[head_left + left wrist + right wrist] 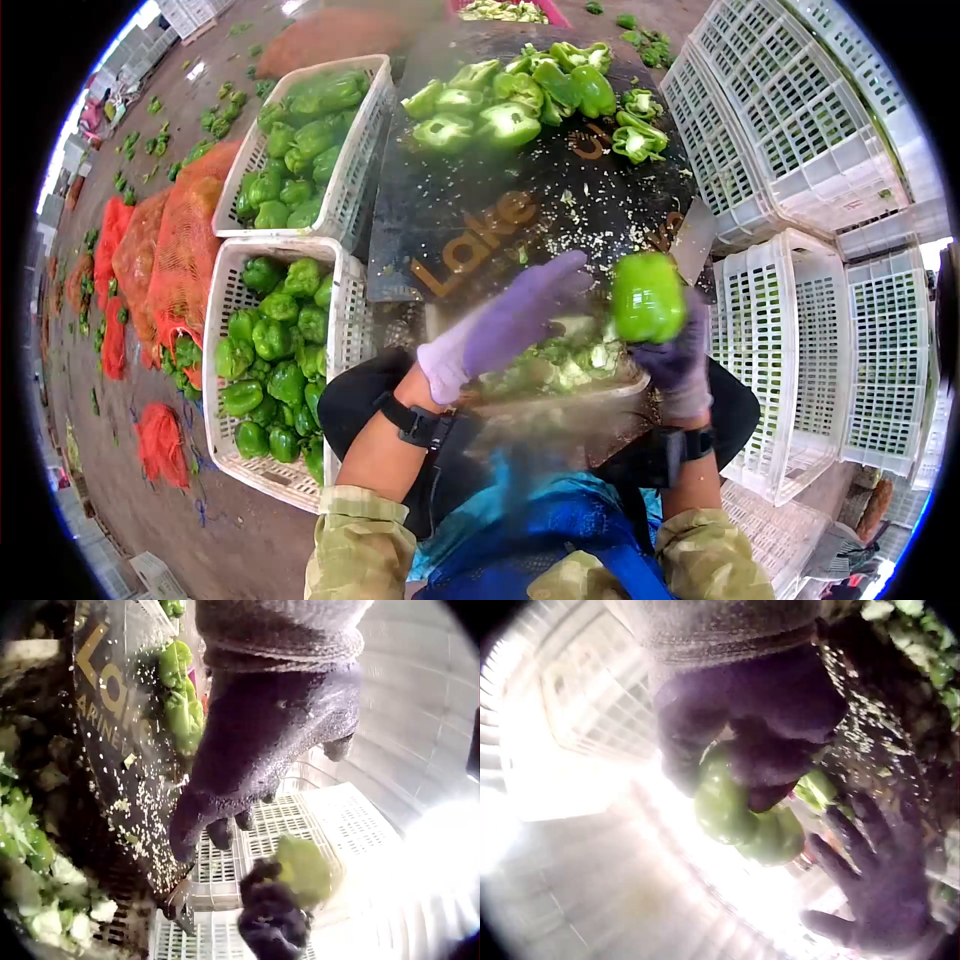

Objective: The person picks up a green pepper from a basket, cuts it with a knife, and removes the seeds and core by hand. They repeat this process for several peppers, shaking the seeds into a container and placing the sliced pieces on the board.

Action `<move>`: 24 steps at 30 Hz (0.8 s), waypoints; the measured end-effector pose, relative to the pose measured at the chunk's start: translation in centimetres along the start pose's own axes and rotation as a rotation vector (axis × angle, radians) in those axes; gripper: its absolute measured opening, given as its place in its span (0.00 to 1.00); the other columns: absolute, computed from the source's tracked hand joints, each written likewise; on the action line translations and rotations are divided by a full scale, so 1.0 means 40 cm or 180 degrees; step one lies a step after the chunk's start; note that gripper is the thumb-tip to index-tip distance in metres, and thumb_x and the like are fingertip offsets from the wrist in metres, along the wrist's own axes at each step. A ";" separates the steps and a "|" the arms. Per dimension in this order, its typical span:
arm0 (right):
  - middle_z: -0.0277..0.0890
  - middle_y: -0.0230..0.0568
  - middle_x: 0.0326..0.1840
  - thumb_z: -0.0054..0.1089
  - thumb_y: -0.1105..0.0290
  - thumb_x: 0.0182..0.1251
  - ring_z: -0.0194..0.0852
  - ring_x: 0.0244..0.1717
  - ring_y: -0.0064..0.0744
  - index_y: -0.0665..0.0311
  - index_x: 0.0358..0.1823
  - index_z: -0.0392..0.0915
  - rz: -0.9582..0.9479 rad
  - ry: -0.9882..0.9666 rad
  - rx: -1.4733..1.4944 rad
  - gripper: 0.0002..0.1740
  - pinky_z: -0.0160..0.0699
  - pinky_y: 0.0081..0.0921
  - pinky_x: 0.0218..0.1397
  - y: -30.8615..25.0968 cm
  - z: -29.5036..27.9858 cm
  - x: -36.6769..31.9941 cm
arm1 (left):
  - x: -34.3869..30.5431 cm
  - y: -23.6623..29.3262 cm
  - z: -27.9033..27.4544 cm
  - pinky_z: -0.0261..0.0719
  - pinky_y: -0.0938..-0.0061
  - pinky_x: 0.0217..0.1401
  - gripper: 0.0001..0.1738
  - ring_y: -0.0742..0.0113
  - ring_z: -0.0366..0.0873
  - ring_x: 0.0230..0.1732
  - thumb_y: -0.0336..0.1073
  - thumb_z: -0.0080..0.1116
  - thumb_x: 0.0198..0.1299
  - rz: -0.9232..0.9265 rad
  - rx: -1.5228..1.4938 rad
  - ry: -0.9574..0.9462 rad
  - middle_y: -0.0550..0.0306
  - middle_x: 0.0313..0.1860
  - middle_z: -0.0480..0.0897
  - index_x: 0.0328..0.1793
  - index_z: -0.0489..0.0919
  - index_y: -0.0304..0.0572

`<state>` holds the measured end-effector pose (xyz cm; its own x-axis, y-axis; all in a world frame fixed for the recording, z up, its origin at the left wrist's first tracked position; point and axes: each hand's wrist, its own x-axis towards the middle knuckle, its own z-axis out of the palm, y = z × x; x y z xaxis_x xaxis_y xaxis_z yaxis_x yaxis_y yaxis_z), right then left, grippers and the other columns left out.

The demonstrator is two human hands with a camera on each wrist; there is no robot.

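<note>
Purple-gloved fingers of the right hand point(682, 352) grip a green pepper point(648, 298), glossy and lobed, held near the dark board point(465, 185). Left hand point(510, 322): fingers straight, spread. Beyond, cut peppers point(508, 124) lie on the board with scattered pale seeds point(600, 238).

The black board point(425, 185) bears cut peppers point(508, 122) at its far end and scattered seeds point(590, 235) nearer; red net sacks point(188, 260) and loose peppers point(216, 123) lie on the floor point(258, 545).

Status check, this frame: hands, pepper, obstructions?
Left hand extended, holding nothing visible. Right hand gripping green pepper. Cut peppers on board's far end; no obstruction seen between hands.
</note>
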<state>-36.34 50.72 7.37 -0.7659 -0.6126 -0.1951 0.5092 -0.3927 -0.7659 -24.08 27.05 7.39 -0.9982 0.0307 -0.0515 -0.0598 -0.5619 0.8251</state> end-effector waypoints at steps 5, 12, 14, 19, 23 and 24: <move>0.69 0.37 0.50 0.76 0.75 0.44 0.70 0.46 0.33 0.68 0.72 0.50 -0.1137 -0.1603 0.2952 0.53 0.74 0.33 0.53 -0.304 -0.165 -0.039 | 0.002 -0.009 -0.056 0.69 0.57 0.63 0.29 0.60 0.72 0.60 0.56 0.41 0.71 0.0107 -0.1047 0.1041 0.58 0.65 0.71 0.73 0.63 0.53; 0.64 0.47 0.69 0.67 0.66 0.58 0.64 0.66 0.43 0.56 0.71 0.62 -0.0765 0.0097 -0.2984 0.38 0.57 0.43 0.73 -0.263 -0.032 0.284 | 0.027 0.008 -0.055 0.71 0.60 0.62 0.28 0.60 0.72 0.59 0.53 0.43 0.71 0.0152 -0.1152 0.1202 0.57 0.65 0.71 0.72 0.64 0.50; 0.64 0.48 0.68 0.70 0.66 0.52 0.61 0.68 0.46 0.51 0.68 0.66 -0.1265 -0.0108 -0.5718 0.39 0.52 0.44 0.74 -0.217 0.047 0.391 | 0.032 0.025 -0.048 0.71 0.60 0.63 0.29 0.60 0.72 0.60 0.53 0.44 0.70 0.0147 -0.1041 0.1274 0.56 0.65 0.71 0.73 0.62 0.49; 0.61 0.43 0.71 0.55 0.64 0.62 0.55 0.72 0.47 0.47 0.54 0.78 -0.2139 -0.0121 -0.8350 0.18 0.47 0.48 0.75 -0.150 0.033 0.670 | 0.024 0.056 -0.067 0.67 0.61 0.66 0.32 0.60 0.71 0.62 0.52 0.44 0.70 0.0192 -0.0932 0.1396 0.57 0.68 0.69 0.75 0.59 0.49; 0.62 0.42 0.70 0.50 0.66 0.66 0.61 0.66 0.48 0.45 0.54 0.78 -0.1770 0.0007 -0.8337 0.16 0.64 0.43 0.65 -0.095 -0.066 0.782 | 0.030 0.074 -0.077 0.66 0.61 0.67 0.34 0.61 0.69 0.63 0.54 0.46 0.69 0.0043 -0.1074 0.1487 0.58 0.68 0.69 0.76 0.58 0.49; 0.63 0.41 0.68 0.50 0.66 0.66 0.64 0.63 0.48 0.44 0.55 0.77 -0.1737 0.0101 -0.8351 0.17 0.71 0.44 0.59 -0.079 -0.077 0.790 | 0.030 0.076 -0.079 0.66 0.62 0.67 0.34 0.61 0.69 0.63 0.54 0.47 0.68 0.0074 -0.1053 0.1476 0.58 0.68 0.69 0.76 0.58 0.49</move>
<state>-63.38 34.71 1.73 -0.6166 -0.7756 0.1349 -0.6813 0.6116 0.4021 -25.43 22.76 8.04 -0.8888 -0.3089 -0.3386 0.0410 -0.7893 0.6127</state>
